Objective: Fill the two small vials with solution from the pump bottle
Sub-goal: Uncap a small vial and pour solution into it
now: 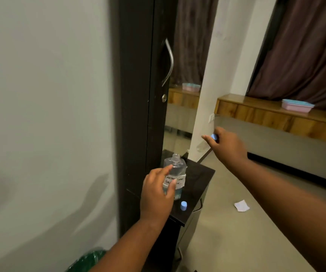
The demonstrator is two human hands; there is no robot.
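A clear bottle (176, 167) with a handwritten white label stands on a small dark table (197, 179). Its neck looks bare, with no pump head visible. My left hand (156, 193) is in front of the bottle with its fingers spread and the index fingertip at the bottle's shoulder; it holds nothing. A small vial with a blue cap (183, 205) sits on the table near the front edge, right of my left hand. My right hand (226, 146) is raised above and right of the table, holding a second clear vial (201, 147) with a blue cap, tilted sideways.
A tall dark cabinet door with a metal handle (169, 63) rises right behind the table, with a mirror beside it. A wooden shelf (256, 114) with a pink and blue tray (295, 107) runs along the right wall. A paper scrap (241, 205) lies on the floor.
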